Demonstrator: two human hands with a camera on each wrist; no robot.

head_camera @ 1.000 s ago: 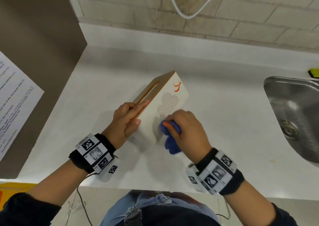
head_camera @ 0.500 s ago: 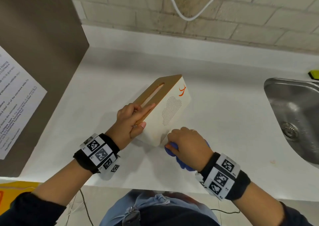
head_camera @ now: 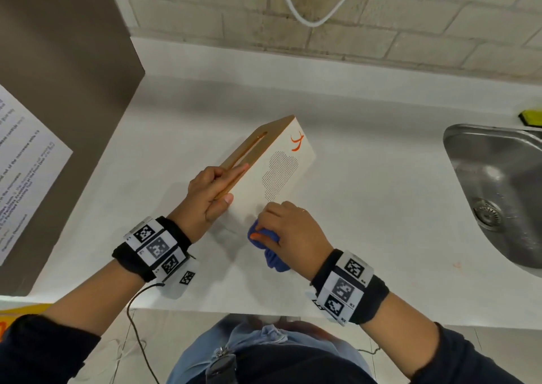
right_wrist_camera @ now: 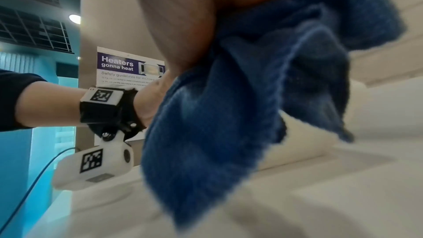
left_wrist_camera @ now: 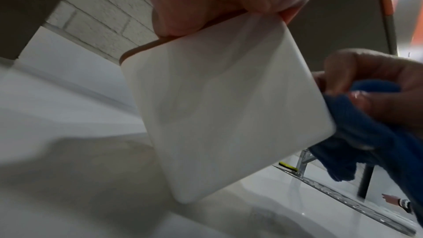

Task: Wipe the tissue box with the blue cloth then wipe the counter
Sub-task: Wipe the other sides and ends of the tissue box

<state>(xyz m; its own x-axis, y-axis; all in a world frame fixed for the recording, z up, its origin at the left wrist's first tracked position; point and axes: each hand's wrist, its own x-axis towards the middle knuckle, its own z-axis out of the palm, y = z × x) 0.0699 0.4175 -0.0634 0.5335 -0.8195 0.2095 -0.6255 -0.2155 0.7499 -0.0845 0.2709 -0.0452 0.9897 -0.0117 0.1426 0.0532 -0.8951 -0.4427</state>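
The white tissue box (head_camera: 272, 166) with a wooden slotted top and an orange mark stands tilted on the white counter (head_camera: 366, 207). My left hand (head_camera: 209, 196) grips its near end, fingers over the wooden top, thumb on the white side. In the left wrist view the box's end face (left_wrist_camera: 224, 108) fills the middle, lifted off the counter at one edge. My right hand (head_camera: 289, 231) holds the bunched blue cloth (head_camera: 268, 250) against the box's near lower corner. The cloth (right_wrist_camera: 251, 97) hangs from the fingers in the right wrist view, and the blue cloth (left_wrist_camera: 366, 142) also shows beside the box's end.
A steel sink (head_camera: 498, 190) sits at the right, with a yellow-green sponge (head_camera: 529, 117) behind it. A brown panel (head_camera: 58, 90) with a printed notice (head_camera: 26, 160) walls the left side. A white cable (head_camera: 308, 17) hangs on the brick wall.
My right hand with the cloth slid down the box's white side from beside the dotted patch to the near lower corner. The left hand kept its hold on the box.
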